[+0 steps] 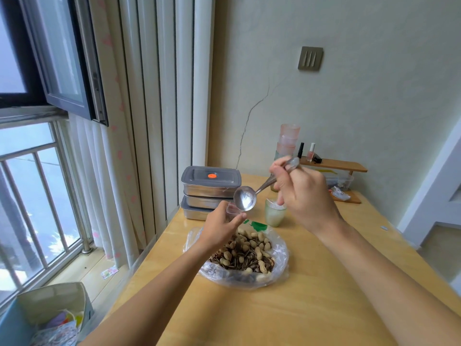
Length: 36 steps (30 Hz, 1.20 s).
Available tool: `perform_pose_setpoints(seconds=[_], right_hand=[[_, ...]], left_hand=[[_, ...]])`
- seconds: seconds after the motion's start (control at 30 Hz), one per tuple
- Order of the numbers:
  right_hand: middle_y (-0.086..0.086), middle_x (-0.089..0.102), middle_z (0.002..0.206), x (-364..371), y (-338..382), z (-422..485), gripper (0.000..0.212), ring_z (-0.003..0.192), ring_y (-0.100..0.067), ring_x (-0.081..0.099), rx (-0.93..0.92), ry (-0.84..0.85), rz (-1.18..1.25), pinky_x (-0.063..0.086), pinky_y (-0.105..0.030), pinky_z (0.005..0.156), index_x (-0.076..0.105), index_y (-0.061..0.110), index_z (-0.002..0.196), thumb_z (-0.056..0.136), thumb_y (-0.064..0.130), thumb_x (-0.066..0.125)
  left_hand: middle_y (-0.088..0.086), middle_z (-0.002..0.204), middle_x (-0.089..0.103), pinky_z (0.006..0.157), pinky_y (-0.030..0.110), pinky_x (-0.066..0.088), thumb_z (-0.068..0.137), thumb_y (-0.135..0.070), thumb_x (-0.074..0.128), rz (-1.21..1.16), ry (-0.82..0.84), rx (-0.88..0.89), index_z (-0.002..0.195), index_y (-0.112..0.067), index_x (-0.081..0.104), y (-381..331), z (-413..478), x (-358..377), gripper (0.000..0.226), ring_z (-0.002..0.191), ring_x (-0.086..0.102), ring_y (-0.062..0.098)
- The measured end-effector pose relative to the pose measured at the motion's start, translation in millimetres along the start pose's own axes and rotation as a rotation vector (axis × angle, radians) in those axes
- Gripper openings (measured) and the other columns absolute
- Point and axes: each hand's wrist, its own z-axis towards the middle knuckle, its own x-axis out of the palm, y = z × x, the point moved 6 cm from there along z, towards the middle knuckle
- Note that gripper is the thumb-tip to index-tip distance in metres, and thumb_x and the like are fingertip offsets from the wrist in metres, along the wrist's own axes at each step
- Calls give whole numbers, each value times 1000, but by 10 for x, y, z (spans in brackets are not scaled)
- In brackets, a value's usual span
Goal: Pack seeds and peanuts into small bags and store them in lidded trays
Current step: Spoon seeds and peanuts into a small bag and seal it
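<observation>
Bag: clear plastic bag of peanuts and seeds [245,258] lay open.
Right hand [303,196]: above the bag's far edge, fingers curled round a silver metal spoon [245,198].
Left hand [219,227]: there too, gripped a small clear pinkish container [232,209].

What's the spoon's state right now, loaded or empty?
Empty. The shiny metal spoon, held up by the right hand, shows a bare reflective bowl with nothing lying in it.

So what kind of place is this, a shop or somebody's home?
Most likely a room in a home, perhaps a dining corner: a wooden table stands beside a curtained window, stacked pink cups stand at its far end, and nail polish bottles sit on a small shelf.
</observation>
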Motion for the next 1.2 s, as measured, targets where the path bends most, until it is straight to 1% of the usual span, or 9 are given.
perform_pose_setpoints(seconds=[0.1,0.2,0.3,0.43,0.57,0.77,0.93,1.1,1.2], right_hand=[[3,65,60,-121,-272,-53,34,49,-7,67,255,-60,31,52,-20,48,67,5,95,111,24,43],[-5,69,62,-147,-452,-174,39,45,-13,68,473,-5,95,58,-36,48,61,6,90,112,31,40],[-10,70,59,-155,-558,-325,41,46,-23,71,615,29,179,59,-44,48,57,5,88,110,36,44],[-14,71,61,-130,-667,-526,49,50,-31,72,812,11,301,60,-41,52,58,2,88,110,42,42],[-16,72,64,36,-723,-746,50,57,-34,74,1039,-43,475,57,-33,47,61,-1,94,109,44,45],[-18,74,68,341,-740,-942,44,62,-32,76,1160,-56,579,61,-30,52,61,-1,95,109,38,48],[-21,74,71,402,-868,-989,45,63,-33,76,1233,-157,602,63,-41,68,60,-3,90,110,36,48],[-16,75,68,404,-839,-939,39,59,-31,76,1186,-142,532,57,-27,47,59,5,95,110,38,46],[-13,75,66,416,-799,-883,41,57,-31,75,1137,-127,496,56,-28,46,59,4,94,110,40,46]], left_hand=[[-7,103,76,77,35,62,97,-40,68,-54,-47,-1,108,-20,61,12,-23,-124,24,84,72,6],[-5,91,75,68,32,59,99,-41,65,-71,-92,6,105,-21,58,52,-57,-261,22,74,69,10],[8,82,72,63,43,55,99,-47,63,-44,-118,7,102,-21,56,113,-119,-371,27,65,62,19],[11,86,71,66,41,56,99,-48,61,23,-142,-16,101,-19,56,210,-213,-473,30,72,65,24],[12,83,71,68,47,57,98,-51,62,24,-149,-38,100,-17,56,286,-281,-515,35,71,65,26],[-2,83,70,60,27,50,98,-48,63,29,-135,-38,103,-16,57,249,-334,-486,33,71,65,14],[-2,92,73,71,38,60,98,-49,63,1,-105,-39,105,-20,58,270,-301,-441,31,82,69,15],[-6,100,72,79,38,61,98,-48,64,6,-97,-29,110,-21,58,275,-295,-398,30,93,70,11],[-8,103,71,81,38,61,97,-48,64,6,-95,-26,109,-23,58,291,-281,-368,29,95,68,8]])
